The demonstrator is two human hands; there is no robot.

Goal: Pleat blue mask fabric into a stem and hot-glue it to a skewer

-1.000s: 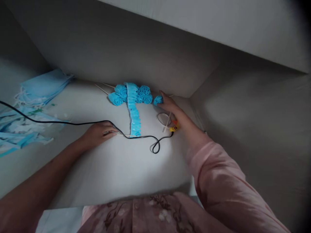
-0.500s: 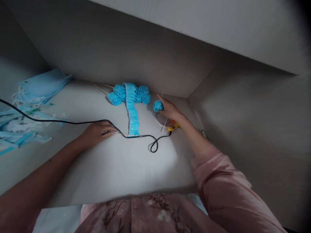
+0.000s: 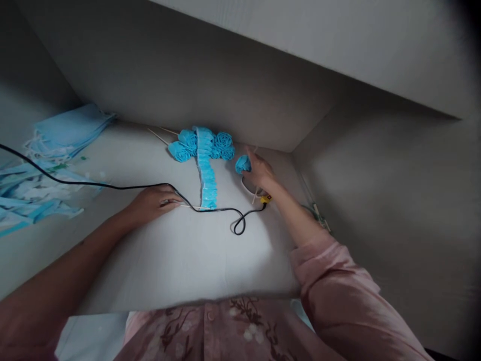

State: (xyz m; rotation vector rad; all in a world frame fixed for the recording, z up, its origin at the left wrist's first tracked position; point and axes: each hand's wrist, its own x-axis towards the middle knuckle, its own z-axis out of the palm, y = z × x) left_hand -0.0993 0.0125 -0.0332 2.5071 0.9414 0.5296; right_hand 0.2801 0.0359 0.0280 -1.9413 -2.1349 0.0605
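My left hand [image 3: 156, 203] rests on the table, fingers closed on a thin wooden stick [image 3: 193, 205]. The stick's far end meets the lower end of a pleated blue strip [image 3: 206, 175]. That strip runs up over several blue rolled roses [image 3: 225, 145] on sticks. At the right, my right hand [image 3: 261, 170] has its fingers closed around the side of a single blue rose [image 3: 242, 164], partly hiding it. Beneath my right wrist lies a yellow tool [image 3: 265, 199] with a black cord; most of it is covered.
The black cord [image 3: 120, 188] crosses the table from the left, passes over my left hand's fingertips and loops near the middle. Flat blue pieces [image 3: 73, 128] are stacked at the back left, with cut scraps [image 3: 48, 190] in front. Green items and sticks [image 3: 319, 218] lie by the right wall.
My right hand has moved slightly left with the single rose, and my forearm covers more of the yellow tool. My left hand stays at the strip's end. The view has shifted a little.
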